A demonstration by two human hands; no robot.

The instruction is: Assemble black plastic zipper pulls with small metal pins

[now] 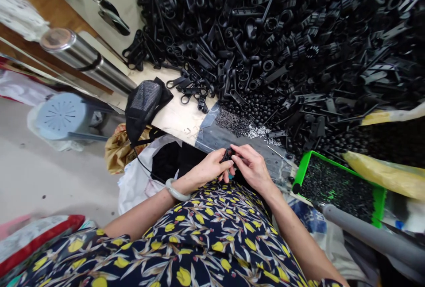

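A small black plastic part is held between both hands at the table's near edge, in front of the flowered garment. My left hand, with a pale bangle on the wrist, has its fingers wrapped round the part. From the right, my right hand pinches the same part with thumb and forefinger. Just beyond the hands lie silver pins and tiny dark pieces on a grey-blue sheet.
A large heap of black parts covers the table's back. A green tray of small black pieces stands at right, beside a yellow bag. At left are a black mesh cap, a steel flask and a blue stool.
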